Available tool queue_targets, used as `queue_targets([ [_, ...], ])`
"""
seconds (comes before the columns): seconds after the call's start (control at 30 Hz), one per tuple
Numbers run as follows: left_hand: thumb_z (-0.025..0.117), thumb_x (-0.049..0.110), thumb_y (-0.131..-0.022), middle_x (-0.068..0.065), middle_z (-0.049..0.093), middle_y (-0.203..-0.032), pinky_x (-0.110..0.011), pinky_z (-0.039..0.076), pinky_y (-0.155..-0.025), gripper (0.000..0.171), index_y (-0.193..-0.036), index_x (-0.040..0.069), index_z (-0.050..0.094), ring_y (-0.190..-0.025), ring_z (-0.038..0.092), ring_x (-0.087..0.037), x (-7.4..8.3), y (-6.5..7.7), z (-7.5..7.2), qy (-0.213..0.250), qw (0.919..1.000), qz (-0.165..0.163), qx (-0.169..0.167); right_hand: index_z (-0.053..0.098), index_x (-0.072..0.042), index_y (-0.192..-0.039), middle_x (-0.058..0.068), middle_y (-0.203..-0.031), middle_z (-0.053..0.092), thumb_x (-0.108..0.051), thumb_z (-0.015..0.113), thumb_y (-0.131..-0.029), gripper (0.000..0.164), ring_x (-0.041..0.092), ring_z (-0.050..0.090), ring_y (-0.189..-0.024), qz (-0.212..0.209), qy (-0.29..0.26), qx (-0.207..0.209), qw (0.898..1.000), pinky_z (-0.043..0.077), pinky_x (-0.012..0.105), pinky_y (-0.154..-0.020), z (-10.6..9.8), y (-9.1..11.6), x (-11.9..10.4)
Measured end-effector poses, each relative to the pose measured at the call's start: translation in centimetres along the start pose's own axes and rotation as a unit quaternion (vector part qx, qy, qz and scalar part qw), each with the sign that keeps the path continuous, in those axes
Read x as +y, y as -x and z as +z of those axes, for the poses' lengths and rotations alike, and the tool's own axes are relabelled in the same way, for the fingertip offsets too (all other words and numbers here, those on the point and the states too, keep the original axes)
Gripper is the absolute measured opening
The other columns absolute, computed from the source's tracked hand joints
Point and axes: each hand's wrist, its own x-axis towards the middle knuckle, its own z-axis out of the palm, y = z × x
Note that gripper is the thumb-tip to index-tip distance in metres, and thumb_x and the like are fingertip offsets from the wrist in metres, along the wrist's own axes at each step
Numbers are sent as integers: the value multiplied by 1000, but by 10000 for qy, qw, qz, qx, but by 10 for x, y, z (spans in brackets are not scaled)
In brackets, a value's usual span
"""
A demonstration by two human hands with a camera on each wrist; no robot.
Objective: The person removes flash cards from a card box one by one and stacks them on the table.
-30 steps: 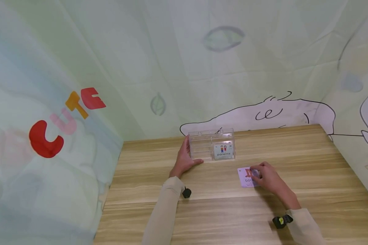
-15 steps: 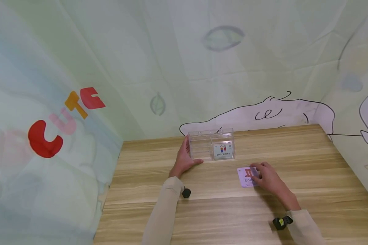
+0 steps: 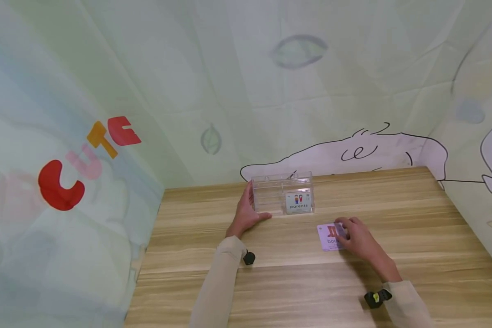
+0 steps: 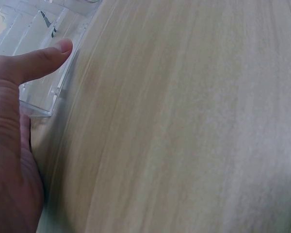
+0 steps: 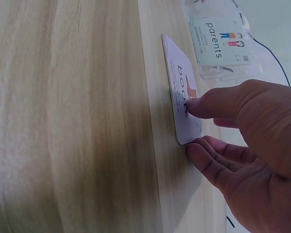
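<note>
A clear plastic box (image 3: 268, 198) with two compartments stands near the back edge of the table. My left hand (image 3: 246, 215) holds its left end, the thumb (image 4: 47, 59) across the front and the other fingers round the far side. In its right compartment is a card marked "parents" (image 3: 298, 204); the left compartment holds nothing. To the front right of the box lies a pale purple card with red boots and the word "boots" (image 3: 328, 238). My right hand (image 3: 360, 238) pinches this card at its right edge, thumb on its face, fingertips at the edge in the right wrist view.
The wooden table (image 3: 287, 291) runs back to a printed cloth backdrop (image 3: 229, 91), which closes in the back and both sides. A dark wrist camera (image 3: 377, 298) sits on the right sleeve, another (image 3: 249, 258) at the left cuff.
</note>
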Motion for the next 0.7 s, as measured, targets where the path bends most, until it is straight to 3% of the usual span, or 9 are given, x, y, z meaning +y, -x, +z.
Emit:
queue_targets([
  [0.23,100,21,-68,-10,32,-167,-34,32,-122,134,-167,21,10,-150,37,-24,0,0,0,-26,9999,-115,-18,59,7,-134,17,-105,60,-7,79,-89,51,21,52,-82,89,5,-105,9999,48,32,-64,-2,-1,-1],
  [0.4,100,20,-68,-11,33,-166,-34,33,-121,134,-167,21,10,-149,38,-25,1,0,-1,-36,9999,-139,-14,59,7,-135,21,-112,62,-9,78,-91,50,22,53,-83,-76,-49,82,9999,48,34,-65,-6,-6,-3],
  [0.7,101,19,-66,-11,33,-166,-34,34,-121,136,-167,21,9,-149,38,-25,0,0,-1,-7,9999,-105,-34,60,1,-138,21,-124,61,-11,77,-93,50,29,62,-94,-267,-135,129,9995,58,46,-78,-11,-20,-15],
])
